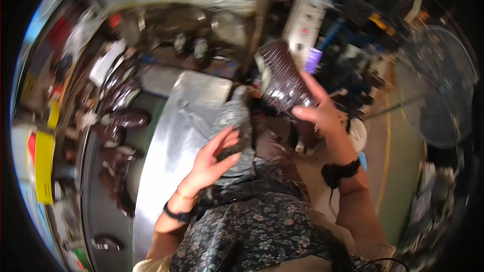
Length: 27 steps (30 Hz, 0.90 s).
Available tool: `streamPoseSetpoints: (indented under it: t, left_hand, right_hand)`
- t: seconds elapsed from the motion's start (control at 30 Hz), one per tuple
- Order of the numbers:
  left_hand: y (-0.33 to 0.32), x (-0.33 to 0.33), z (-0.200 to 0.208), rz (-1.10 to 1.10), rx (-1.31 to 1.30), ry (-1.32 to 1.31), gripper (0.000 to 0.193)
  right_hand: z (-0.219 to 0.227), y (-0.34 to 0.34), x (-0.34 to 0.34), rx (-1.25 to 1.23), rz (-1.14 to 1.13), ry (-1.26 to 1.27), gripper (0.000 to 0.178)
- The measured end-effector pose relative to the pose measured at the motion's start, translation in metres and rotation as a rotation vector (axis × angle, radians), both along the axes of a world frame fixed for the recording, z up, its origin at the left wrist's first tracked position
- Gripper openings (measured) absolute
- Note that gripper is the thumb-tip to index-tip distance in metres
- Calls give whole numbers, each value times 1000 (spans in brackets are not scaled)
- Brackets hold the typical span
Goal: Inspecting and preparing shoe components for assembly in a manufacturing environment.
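Note:
My right hand (325, 116) is closed around one end of a glossy dark brown shoe (282, 75) with a ridged, scale-like surface. The thumb lies on the near side and a finger reaches along the far right side. The shoe is held up in front of my knees, its pale edge facing left. My left hand (209, 163) has its fingers apart with nothing in them, just over a grey floral cloth (234, 121) on my lap. Motion blurs the picture somewhat.
To the left stands a shiny metal table (164, 146). Beyond it, several dark brown shoes (126, 118) lie along a dark green belt (93, 191). A round fan (443, 85) stands at the right. Near the shoe is a purple cylinder (313, 60). Machinery fills the far side.

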State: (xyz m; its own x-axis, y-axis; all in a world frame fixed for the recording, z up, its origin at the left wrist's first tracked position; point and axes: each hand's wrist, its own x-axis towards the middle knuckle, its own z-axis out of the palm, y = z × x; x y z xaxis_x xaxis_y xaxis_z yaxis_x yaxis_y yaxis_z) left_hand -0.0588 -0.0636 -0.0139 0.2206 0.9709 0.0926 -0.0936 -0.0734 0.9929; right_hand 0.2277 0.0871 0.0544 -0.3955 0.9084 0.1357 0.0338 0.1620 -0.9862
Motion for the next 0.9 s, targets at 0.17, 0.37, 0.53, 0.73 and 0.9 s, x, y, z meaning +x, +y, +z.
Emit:
streamPoseSetpoints:
  t: [0.17, 0.37, 0.53, 0.73, 0.9]
  left_hand:
    - [-38, -5, -38, 149, -318, 7, 44]
    - [-55, -17, -67, 349, -364, 139, 34]
    - [-44, 0, -57, 326, -357, 135, 34]
    - [-39, 24, -48, 228, -316, 250, 34]
    - [-45, 21, -51, 259, -339, 205, 31]
  right_hand:
    - [62, 67, 158, 390, -664, -521, 82]
    - [94, 144, 266, 234, -966, -973, 82]
    - [104, 174, 272, 194, -777, -1112, 83]
    - [90, 181, 247, 196, -642, -1362, 95]
    - [63, 156, 248, 284, -693, -1272, 95]
